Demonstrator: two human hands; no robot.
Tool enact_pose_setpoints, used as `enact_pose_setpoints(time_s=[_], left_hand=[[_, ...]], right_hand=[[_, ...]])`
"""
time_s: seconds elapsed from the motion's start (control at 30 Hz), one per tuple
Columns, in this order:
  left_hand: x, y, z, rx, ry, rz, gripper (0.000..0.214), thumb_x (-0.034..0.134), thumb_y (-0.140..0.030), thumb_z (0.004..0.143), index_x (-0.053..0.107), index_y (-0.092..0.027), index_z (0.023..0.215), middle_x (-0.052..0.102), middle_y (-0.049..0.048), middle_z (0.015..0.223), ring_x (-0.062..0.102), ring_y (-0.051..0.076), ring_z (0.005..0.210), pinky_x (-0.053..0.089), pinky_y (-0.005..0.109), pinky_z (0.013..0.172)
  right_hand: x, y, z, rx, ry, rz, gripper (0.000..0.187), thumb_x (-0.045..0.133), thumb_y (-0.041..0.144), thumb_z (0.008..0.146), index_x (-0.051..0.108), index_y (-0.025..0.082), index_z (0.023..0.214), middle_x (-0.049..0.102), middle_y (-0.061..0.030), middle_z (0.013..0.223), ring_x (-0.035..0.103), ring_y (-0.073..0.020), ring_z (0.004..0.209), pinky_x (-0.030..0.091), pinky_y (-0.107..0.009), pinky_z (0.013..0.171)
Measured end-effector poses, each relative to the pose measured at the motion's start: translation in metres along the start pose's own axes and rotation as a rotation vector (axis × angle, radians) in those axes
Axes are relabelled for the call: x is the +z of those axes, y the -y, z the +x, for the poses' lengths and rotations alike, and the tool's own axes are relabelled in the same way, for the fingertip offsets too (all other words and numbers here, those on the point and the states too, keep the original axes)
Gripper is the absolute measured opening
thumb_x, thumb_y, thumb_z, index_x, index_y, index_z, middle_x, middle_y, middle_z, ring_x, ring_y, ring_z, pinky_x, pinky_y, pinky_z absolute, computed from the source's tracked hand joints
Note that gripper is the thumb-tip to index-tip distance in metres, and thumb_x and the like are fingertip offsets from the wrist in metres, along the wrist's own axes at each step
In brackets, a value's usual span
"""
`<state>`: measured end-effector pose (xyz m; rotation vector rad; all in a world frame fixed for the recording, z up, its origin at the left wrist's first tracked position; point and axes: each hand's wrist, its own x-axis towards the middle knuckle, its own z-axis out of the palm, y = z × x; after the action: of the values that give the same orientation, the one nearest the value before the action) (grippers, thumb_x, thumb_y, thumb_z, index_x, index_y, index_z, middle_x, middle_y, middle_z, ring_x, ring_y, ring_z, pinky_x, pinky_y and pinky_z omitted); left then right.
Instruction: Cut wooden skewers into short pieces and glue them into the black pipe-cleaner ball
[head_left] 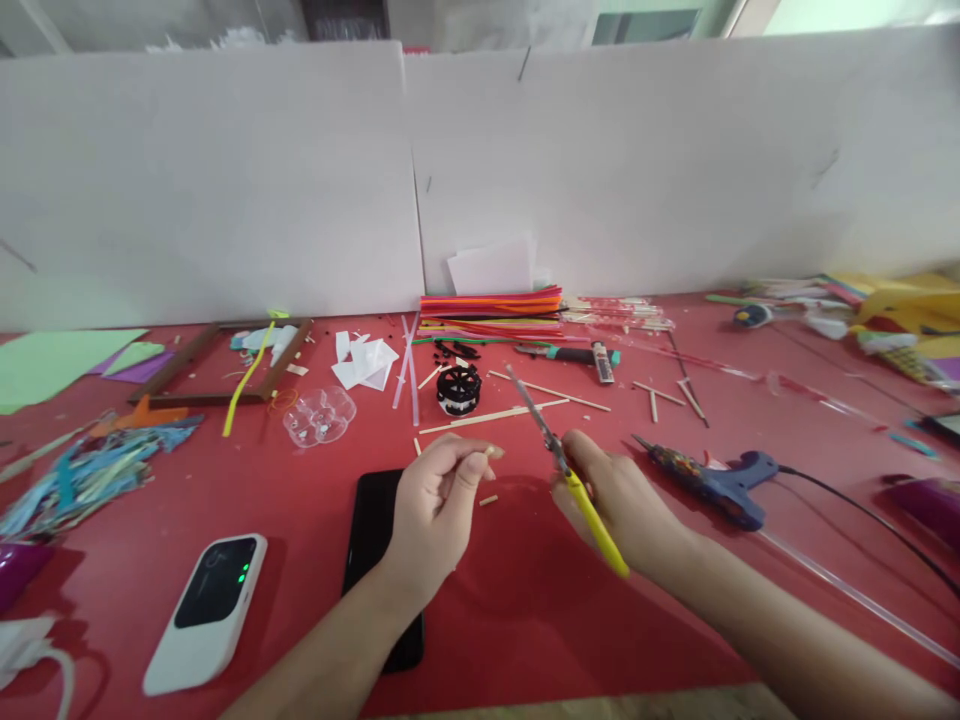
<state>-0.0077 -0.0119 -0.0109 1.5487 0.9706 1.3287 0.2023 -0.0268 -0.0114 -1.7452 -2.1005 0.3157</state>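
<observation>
My left hand (pixel 444 500) is closed in a pinch, with the tip of a small pale wooden stick piece (pixel 490 453) showing between thumb and forefinger. In my right hand (pixel 611 490) are scissors (pixel 592 520) with yellow handles, their blades pointing up and away from me. The blades are apart from the stick piece. A short cut bit of stick (pixel 488 500) lies on the red table between my hands. Ahead of them stands a small black and white wheel-like object (pixel 458 390), with thin wooden sticks (pixel 551 390) around it.
Beside my left wrist lies a black phone (pixel 367 520), with a white device (pixel 206 612) farther left. A glue gun (pixel 712 485) and its cable are at right. Colored pipe cleaners (pixel 491 312), pliers (pixel 570 355) and a brown frame (pixel 217 365) lie farther back, before a white board (pixel 225 180).
</observation>
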Motion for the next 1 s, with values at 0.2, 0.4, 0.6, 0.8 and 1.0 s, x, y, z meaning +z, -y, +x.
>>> enact_pose_setpoints(time_s=[0.2, 0.4, 0.6, 0.8, 1.0], left_hand=[[0.0, 0.005, 0.004, 0.007, -0.033, 0.013, 0.023, 0.051, -0.033, 0.098, 0.068, -0.017, 0.097, 0.065, 0.0025, 0.08, 0.061, 0.013, 0.074, 0.049, 0.022, 0.071], [0.001, 0.016, 0.007, -0.098, -0.051, 0.008, 0.031, 0.043, -0.043, 0.101, 0.061, -0.018, 0.093, 0.052, -0.0013, 0.071, 0.05, 0.012, 0.067, 0.043, 0.023, 0.067], [0.0, 0.024, 0.014, -0.107, -0.04, -0.129, 0.032, 0.053, -0.051, 0.095, 0.054, -0.018, 0.095, 0.054, -0.0004, 0.077, 0.051, 0.012, 0.07, 0.044, 0.024, 0.068], [0.003, 0.028, 0.014, -0.131, -0.02, -0.156, 0.029, 0.057, -0.047, 0.094, 0.05, -0.019, 0.094, 0.056, 0.0004, 0.082, 0.055, 0.012, 0.073, 0.046, 0.025, 0.071], [0.004, 0.031, 0.012, -0.163, -0.021, -0.174, 0.027, 0.052, -0.043, 0.098, 0.049, -0.02, 0.11, 0.062, 0.0012, 0.083, 0.058, 0.012, 0.07, 0.049, 0.026, 0.073]], right_hand=[[0.022, -0.011, 0.005, -0.045, -0.145, 0.099, 0.023, 0.048, 0.04, 0.087, 0.032, 0.027, 0.077, 0.045, 0.008, 0.053, 0.042, -0.0132, 0.043, 0.03, -0.023, 0.046], [0.021, -0.029, 0.004, -0.211, -0.179, -0.068, 0.02, 0.053, 0.035, 0.084, 0.035, 0.027, 0.08, 0.048, 0.0066, 0.054, 0.046, -0.0143, 0.043, 0.032, -0.023, 0.045], [0.03, -0.023, 0.006, -0.314, -0.237, -0.145, 0.017, 0.056, 0.031, 0.08, 0.04, 0.026, 0.082, 0.055, 0.0034, 0.058, 0.053, -0.0166, 0.047, 0.035, -0.024, 0.047], [0.037, -0.027, 0.012, -0.26, -0.222, -0.122, 0.014, 0.055, 0.032, 0.082, 0.043, 0.025, 0.082, 0.059, 0.0012, 0.061, 0.057, -0.0181, 0.05, 0.036, -0.025, 0.048], [0.038, -0.029, 0.017, -0.23, -0.23, -0.117, 0.014, 0.056, 0.032, 0.08, 0.044, 0.025, 0.081, 0.059, 0.0019, 0.059, 0.057, -0.0177, 0.049, 0.034, -0.025, 0.048]])
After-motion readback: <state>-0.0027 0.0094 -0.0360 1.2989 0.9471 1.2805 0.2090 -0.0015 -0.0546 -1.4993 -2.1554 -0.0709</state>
